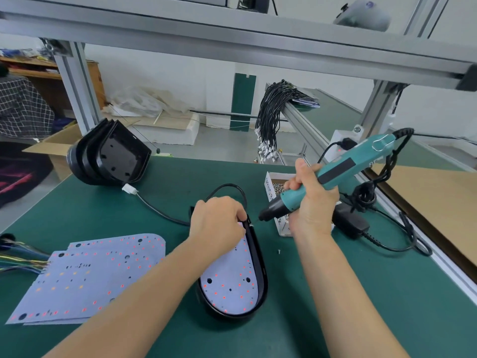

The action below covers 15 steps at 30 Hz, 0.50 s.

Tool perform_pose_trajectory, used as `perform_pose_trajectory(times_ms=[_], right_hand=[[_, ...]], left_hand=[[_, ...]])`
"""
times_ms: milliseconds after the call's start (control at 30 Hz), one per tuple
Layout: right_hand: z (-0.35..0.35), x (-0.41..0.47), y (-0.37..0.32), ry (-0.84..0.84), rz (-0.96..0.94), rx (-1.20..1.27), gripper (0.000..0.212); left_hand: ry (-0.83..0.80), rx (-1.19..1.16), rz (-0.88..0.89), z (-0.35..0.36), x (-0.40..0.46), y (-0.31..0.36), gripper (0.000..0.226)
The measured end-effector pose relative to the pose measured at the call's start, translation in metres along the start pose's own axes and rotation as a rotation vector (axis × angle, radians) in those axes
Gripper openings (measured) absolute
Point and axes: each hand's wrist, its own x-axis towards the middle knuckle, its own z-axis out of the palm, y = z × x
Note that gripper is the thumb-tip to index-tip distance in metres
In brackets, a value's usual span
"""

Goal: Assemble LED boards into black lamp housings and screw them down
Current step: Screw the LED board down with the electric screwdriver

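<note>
A black lamp housing (pixel 260 270) lies on the green mat in front of me, with a white LED board (pixel 229 280) seated inside it. My left hand (pixel 216 226) grips the housing's far rim, fingers curled over the edge. My right hand (pixel 309 202) holds a teal electric screwdriver (pixel 335 174), its black tip pointing left and hovering just beside the housing's far right rim. A black cable (pixel 160 213) with a white plug runs from the housing's far end.
Several loose LED boards (pixel 85 275) lie stacked at the left, coloured wires beside them. Nested empty housings (pixel 111 156) stand at the back left. A white screw box (pixel 273 187) sits behind the screwdriver; one stray screw (pixel 279 252) lies on the mat. A power adapter (pixel 351 223) lies at right.
</note>
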Motion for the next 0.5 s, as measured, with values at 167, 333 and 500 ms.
perform_pose_trajectory(times_ms=[167,333,500], right_hand=[[0.000,0.001,-0.010,0.031,-0.004,0.036,0.033],[0.006,-0.001,-0.017,0.019,0.004,0.084,0.033],[0.006,-0.001,-0.023,0.017,-0.006,0.102,0.033]], left_hand=[[-0.140,-0.382,-0.155,0.005,0.009,-0.005,0.041],[-0.080,-0.540,-0.195,0.007,0.005,-0.003,0.018],[-0.038,-0.728,-0.172,0.005,0.000,-0.003,0.009]])
